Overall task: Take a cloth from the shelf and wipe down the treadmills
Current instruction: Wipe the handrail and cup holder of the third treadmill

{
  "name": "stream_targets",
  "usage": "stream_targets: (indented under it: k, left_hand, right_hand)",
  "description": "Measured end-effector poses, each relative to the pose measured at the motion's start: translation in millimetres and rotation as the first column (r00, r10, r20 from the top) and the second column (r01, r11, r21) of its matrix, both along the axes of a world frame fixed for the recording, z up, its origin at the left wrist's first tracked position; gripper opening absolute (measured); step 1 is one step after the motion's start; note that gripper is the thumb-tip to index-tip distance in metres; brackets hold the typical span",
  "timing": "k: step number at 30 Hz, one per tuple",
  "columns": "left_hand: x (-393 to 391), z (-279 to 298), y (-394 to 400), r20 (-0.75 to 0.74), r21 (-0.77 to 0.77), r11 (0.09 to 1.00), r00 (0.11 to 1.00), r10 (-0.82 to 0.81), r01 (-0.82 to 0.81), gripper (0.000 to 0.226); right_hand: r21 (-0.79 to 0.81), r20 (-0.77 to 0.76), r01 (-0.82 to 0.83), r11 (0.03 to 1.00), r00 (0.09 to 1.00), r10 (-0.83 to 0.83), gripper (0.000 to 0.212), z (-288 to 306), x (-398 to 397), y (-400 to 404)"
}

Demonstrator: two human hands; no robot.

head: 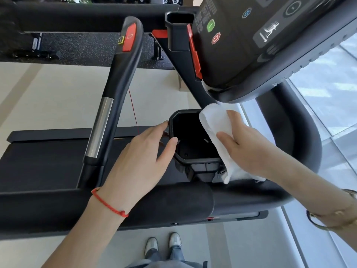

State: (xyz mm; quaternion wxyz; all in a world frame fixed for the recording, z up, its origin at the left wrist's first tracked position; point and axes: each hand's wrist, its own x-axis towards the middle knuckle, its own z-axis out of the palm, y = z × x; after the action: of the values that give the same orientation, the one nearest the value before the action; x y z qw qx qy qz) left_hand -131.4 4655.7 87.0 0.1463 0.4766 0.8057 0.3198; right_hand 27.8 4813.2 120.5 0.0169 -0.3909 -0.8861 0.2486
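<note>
1. Nearest to us, at the bottom edge, we see two pale shoes (163, 243) on a light floor (241, 248), with jeans legs cut off by the frame.
2. Our left hand (143, 157) wears a red cord bracelet (109, 205) at the wrist; its fingers are relaxed and nearly straight, the tips touching the left rim of the black cup holder (190, 136) and grasping nothing.
3. Our right hand (249, 144) lies flat with straight fingers on the white cloth (214, 122), pressing it against the cup holder's right rim; the cloth hangs down past the holder, and its lower end is bunched under the wrist. A gold bangle (328, 221) shows on that forearm, partly cut off by the frame edge.
4. The treadmill (164, 202) fills the middle: a black frame bar below the hands, the belt deck to the left, and a handrail (116, 89) with a silver grip section and a red pad bearing a circle mark.
5. Farther off, the console (251, 45) carries a green button, a red button with a ring, a fan symbol and a white runner pictogram; the small print beside the buttons is too blurred to read.
6. A second cup holder (179, 29) sits beyond, beside red trim.
7. Farthest, dark speckled flooring and a rack of dumbbells run along the top edge, cut off; bright glass panels lie to the right.
</note>
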Motion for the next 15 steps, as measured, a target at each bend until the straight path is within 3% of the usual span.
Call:
stream_targets:
  k: [9, 15]
  left_hand:
    - [-18, 10, 0, -0.008, 0.019, 0.999, 1.000, 0.029, -0.029, 0.051]
    - [-25, 10, 6, 0.023, 0.020, 1.000, 1.000, 0.003, -0.004, 0.045]
  right_hand:
    - [0.026, -0.074, -0.040, 0.999, 0.996, 0.042, 0.049, -2, -5, 1]
    - [0.003, -0.103, 0.022, 1.000, 0.994, -0.022, 0.051, 8, 22, -21]
